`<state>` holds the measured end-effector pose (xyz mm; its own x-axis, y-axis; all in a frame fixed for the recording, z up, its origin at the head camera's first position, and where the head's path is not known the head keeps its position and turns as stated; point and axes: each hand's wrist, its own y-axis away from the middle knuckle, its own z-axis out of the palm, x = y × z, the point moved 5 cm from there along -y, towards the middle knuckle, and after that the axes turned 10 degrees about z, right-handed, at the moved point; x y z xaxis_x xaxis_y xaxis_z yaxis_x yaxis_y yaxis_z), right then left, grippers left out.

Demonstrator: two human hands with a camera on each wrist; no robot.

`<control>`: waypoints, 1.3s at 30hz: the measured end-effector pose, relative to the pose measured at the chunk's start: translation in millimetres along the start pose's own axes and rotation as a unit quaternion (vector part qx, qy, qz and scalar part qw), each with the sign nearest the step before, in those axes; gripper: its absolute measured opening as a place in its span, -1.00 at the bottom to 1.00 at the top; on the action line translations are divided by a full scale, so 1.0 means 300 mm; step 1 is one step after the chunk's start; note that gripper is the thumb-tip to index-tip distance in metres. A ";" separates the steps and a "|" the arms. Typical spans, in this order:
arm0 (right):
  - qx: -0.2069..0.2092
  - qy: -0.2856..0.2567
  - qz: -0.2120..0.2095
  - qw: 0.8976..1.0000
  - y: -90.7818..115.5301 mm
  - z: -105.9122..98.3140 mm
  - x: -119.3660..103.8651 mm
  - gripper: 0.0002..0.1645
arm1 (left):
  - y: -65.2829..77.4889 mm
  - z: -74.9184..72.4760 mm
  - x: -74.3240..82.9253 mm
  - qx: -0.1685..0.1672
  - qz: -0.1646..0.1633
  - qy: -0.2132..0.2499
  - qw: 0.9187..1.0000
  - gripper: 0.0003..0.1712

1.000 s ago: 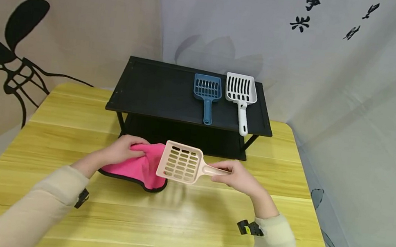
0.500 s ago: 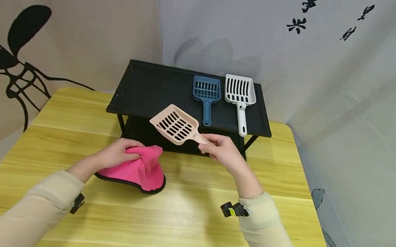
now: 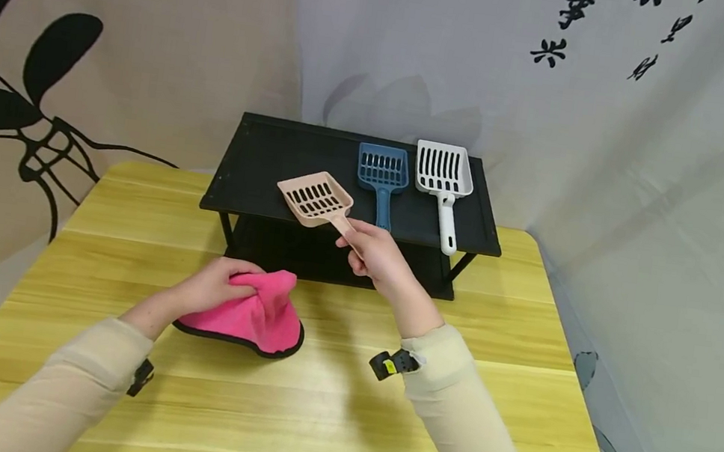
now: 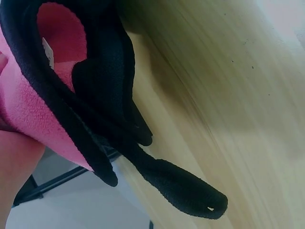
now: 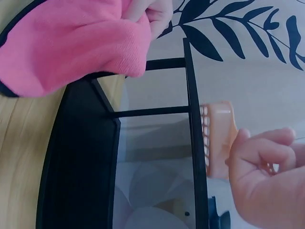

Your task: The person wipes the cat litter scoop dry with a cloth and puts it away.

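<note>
A beige-pink slotted litter scoop (image 3: pixel 315 199) is held by its handle in my right hand (image 3: pixel 380 257). Its head is over the left-middle part of the black rack's top (image 3: pixel 257 164); whether it touches the surface I cannot tell. In the right wrist view the scoop (image 5: pixel 221 140) shows edge-on beside the top of the rack. My left hand (image 3: pixel 213 289) grips a bunched pink cloth (image 3: pixel 258 319) with black edging, at the front left of the rack. A black strap loop (image 4: pixel 186 191) hangs from the cloth in the left wrist view.
On the rack's right half lie a blue litter scoop (image 3: pixel 382 168) and a white litter scoop (image 3: pixel 445 170), side by side, handles toward me. The rack has a lower shelf (image 3: pixel 278 249) and stands at the back of a wooden table (image 3: pixel 285 412), before a curtain (image 3: pixel 189 31).
My right hand has carried the beige-pink scoop from beside the cloth up and away from me to the rack's top, moving leftward. The left hand and cloth have barely moved.
</note>
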<state>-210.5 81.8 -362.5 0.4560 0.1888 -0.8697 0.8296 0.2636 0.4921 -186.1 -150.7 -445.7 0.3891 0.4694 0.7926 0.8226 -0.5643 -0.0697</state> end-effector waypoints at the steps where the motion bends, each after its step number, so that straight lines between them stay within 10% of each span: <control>1: -0.003 -0.008 0.005 1.000 -0.005 0.005 -0.002 -0.51 | 0.000 0.000 0.001 0.000 0.000 0.000 1.000 -0.72; 20: -0.064 -0.069 0.058 0.994 0.009 0.009 0.035 -0.46 | 0.011 -0.013 -0.008 0.009 -0.007 0.007 1.000 -0.70; 39: 0.003 -0.130 0.048 0.990 -0.052 0.039 0.018 -0.54 | 0.031 -0.023 -0.003 0.011 -0.007 0.017 1.000 -0.69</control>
<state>-217.2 67.7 -375.4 0.5999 -0.0373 -0.7992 0.7798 0.2508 0.5736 -181.8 -160.9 -442.7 0.3626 0.4537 0.8140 0.8372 -0.5424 -0.0706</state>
